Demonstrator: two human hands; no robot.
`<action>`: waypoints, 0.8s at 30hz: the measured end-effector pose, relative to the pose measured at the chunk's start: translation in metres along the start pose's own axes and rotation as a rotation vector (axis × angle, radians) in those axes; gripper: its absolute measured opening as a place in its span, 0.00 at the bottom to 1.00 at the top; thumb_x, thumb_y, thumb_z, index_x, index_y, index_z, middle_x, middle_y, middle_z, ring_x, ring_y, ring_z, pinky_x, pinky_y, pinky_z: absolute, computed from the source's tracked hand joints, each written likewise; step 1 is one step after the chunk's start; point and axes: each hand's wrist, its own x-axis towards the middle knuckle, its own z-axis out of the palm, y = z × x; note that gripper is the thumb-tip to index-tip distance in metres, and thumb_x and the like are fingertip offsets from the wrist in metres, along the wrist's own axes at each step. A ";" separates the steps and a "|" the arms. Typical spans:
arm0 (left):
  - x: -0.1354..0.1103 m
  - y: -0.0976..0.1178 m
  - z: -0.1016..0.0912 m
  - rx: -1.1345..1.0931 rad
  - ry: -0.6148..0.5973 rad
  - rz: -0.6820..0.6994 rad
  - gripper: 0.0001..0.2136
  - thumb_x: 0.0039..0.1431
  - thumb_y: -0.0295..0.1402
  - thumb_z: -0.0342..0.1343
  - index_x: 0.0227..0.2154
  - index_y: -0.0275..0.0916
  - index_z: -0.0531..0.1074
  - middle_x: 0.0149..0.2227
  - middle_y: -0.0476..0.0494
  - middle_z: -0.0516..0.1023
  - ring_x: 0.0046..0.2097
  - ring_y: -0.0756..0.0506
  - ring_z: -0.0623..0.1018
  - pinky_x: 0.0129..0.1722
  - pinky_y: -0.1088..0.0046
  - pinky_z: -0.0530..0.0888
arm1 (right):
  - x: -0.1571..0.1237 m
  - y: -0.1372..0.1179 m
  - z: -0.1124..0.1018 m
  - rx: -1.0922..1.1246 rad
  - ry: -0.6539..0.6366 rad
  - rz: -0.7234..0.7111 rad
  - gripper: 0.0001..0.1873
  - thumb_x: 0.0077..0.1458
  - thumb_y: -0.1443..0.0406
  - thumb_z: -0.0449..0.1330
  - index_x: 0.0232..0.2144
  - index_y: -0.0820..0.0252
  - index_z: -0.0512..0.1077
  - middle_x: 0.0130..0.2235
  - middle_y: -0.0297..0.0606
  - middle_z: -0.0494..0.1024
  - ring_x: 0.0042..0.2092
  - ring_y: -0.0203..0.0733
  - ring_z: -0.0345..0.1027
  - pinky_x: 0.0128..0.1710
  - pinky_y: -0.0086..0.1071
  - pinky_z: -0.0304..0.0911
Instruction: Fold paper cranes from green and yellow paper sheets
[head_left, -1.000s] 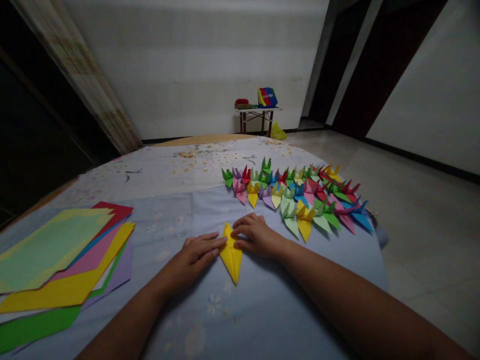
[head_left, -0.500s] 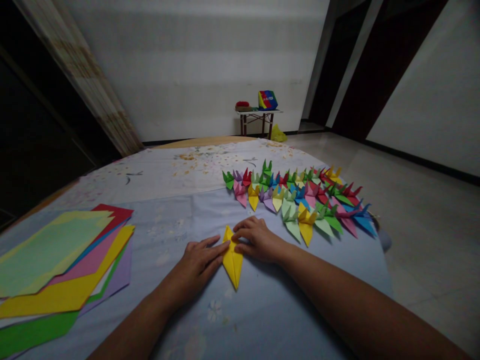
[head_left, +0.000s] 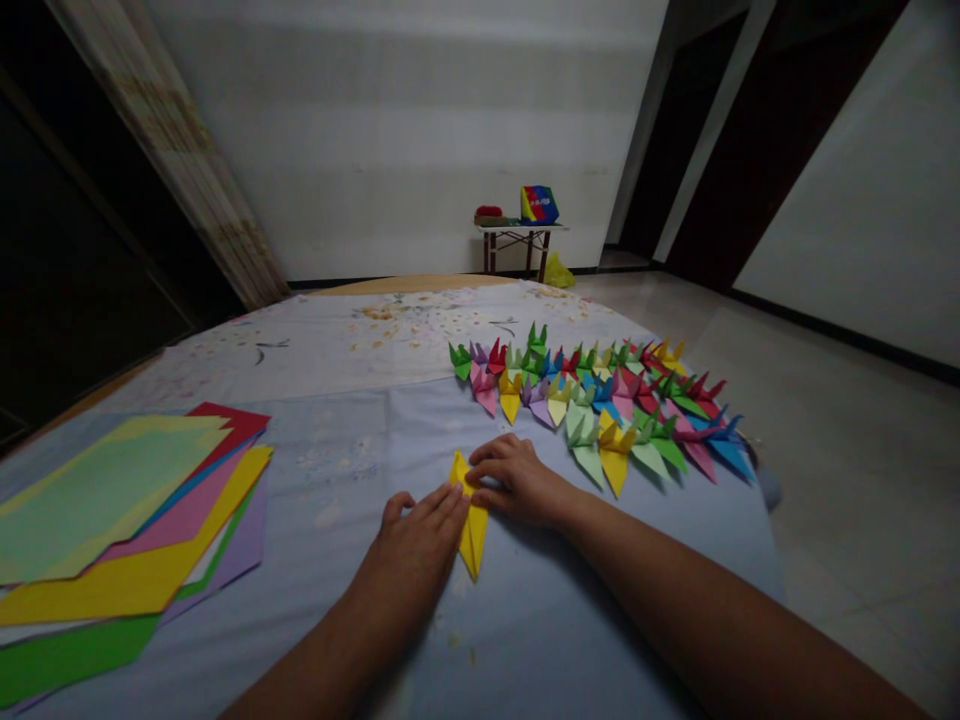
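A yellow folded paper (head_left: 473, 545), a slim kite shape with a lengthwise crease, lies flat on the blue patterned tablecloth (head_left: 337, 490). From its left side my left hand (head_left: 416, 545) reaches over it, fingers stretched out flat and their tips pressing on its middle. My right hand (head_left: 521, 482) is at the upper right edge, with bent fingers and thumb holding the paper down. The fingertips of both hands cover part of its upper half. Beyond my right hand stand rows of folded paper cranes (head_left: 615, 450) in many colours.
To the left lies a fanned stack of coloured paper sheets (head_left: 112, 500), pale green on top. A white floral cloth (head_left: 375, 330) covers the far part of the round table. By the wall stands a small table (head_left: 517, 228) with a colourful box (head_left: 539, 204) on it.
My left hand has moved right and farther over the yellow paper, its fingers now closer together. The right hand stays at the same edge. The view has shifted slightly.
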 end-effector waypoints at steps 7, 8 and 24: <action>0.001 0.002 0.005 -0.025 0.065 0.006 0.19 0.59 0.23 0.41 0.53 0.37 0.64 0.56 0.35 0.67 0.57 0.39 0.66 0.52 0.53 0.57 | 0.002 -0.005 -0.007 0.003 -0.047 0.037 0.12 0.52 0.59 0.60 0.40 0.52 0.74 0.45 0.39 0.71 0.48 0.45 0.57 0.47 0.42 0.51; 0.001 0.003 0.004 -0.032 0.067 0.002 0.19 0.59 0.23 0.41 0.52 0.37 0.65 0.56 0.35 0.67 0.57 0.38 0.66 0.52 0.52 0.57 | 0.004 -0.006 -0.008 0.000 -0.060 0.039 0.13 0.52 0.59 0.61 0.41 0.51 0.74 0.44 0.39 0.70 0.48 0.45 0.57 0.47 0.42 0.51; 0.002 0.006 0.000 -0.025 0.099 0.017 0.15 0.59 0.24 0.42 0.48 0.36 0.66 0.53 0.36 0.70 0.54 0.43 0.69 0.57 0.54 0.56 | 0.019 -0.001 -0.014 -0.045 -0.189 0.077 0.20 0.49 0.56 0.61 0.46 0.51 0.70 0.44 0.41 0.66 0.47 0.47 0.56 0.48 0.43 0.52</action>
